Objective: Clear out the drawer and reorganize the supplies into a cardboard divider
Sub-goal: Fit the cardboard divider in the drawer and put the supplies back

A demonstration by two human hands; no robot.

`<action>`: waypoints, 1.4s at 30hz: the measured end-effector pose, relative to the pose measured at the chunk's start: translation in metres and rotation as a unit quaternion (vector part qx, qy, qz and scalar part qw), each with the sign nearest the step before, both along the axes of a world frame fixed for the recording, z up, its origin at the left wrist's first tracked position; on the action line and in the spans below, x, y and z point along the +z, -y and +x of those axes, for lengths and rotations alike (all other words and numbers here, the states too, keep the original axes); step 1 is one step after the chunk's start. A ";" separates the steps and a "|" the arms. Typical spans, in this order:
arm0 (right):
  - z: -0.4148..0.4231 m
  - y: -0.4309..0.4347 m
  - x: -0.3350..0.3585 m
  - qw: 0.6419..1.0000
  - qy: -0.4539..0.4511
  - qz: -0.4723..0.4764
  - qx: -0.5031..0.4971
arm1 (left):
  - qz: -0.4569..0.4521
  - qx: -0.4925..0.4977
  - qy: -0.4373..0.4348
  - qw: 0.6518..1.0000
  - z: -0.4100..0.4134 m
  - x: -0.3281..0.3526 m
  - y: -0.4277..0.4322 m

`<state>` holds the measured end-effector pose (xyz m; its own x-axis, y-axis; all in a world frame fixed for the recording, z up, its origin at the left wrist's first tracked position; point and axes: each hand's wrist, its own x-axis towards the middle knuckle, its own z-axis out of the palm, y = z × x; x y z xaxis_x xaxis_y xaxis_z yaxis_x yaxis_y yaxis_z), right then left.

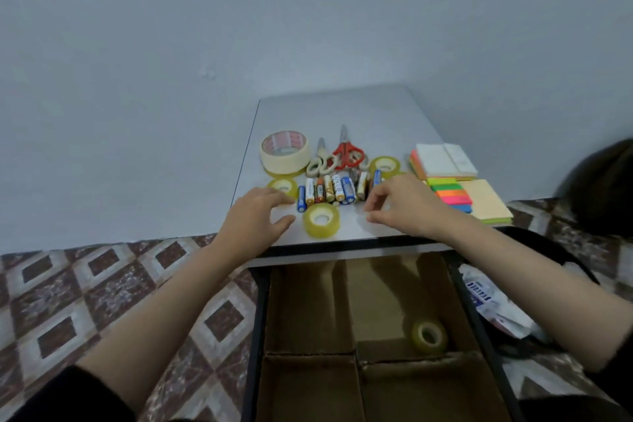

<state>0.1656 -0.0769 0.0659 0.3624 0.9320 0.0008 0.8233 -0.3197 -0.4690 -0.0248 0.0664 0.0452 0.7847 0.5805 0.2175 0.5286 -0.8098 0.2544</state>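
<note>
**Supplies staged on desk; divider holds 1 item**

Supplies lie on the desk [342, 110] grouped by kind: tape rolls [286, 152], 2 scissors [347, 152], batteries [329, 190] in a row, sticky notes [445, 161]. Judged: staging ahead of sorting.

Left hand [258, 216] and right hand [402, 205] flank the battery row. Fingers [282, 198] on both are loosely parted and hold nothing. Judged: about to gather the batteries.

The drawer [257, 319] below stands open with the cardboard divider [308, 349] seated inside. 1 clear tape roll [429, 335] sits in its far right compartment.

The near compartments are cut off by the frame edge. The right hand covers the end of the row, so the battery count is uncertain. The dark object [599, 181] at right cannot be identified.
</note>
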 end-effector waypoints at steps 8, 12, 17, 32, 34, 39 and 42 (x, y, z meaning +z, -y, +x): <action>0.032 -0.030 0.011 0.995 0.082 -0.044 -0.034 | -0.048 -0.014 -0.047 0.998 0.042 0.012 -0.021; 0.040 -0.038 0.006 0.992 0.097 -0.076 -0.032 | -0.064 -0.034 -0.075 0.995 0.051 0.012 -0.027; 0.047 -0.044 0.002 0.993 0.089 -0.072 -0.022 | -0.087 -0.036 -0.070 0.993 0.055 0.012 -0.033; 0.051 -0.047 -0.002 0.997 0.078 -0.017 -0.026 | -0.085 -0.053 -0.035 0.994 0.057 0.005 -0.035; 0.050 -0.046 -0.002 0.997 0.071 -0.018 -0.024 | -0.076 -0.048 -0.037 0.995 0.056 0.003 -0.035; 0.043 -0.041 0.007 0.997 0.078 0.002 -0.017 | -0.076 -0.041 0.028 0.996 0.047 0.007 -0.036; 0.034 -0.032 0.020 0.996 0.076 0.036 -0.010 | -0.069 -0.044 0.086 0.993 0.032 0.018 -0.028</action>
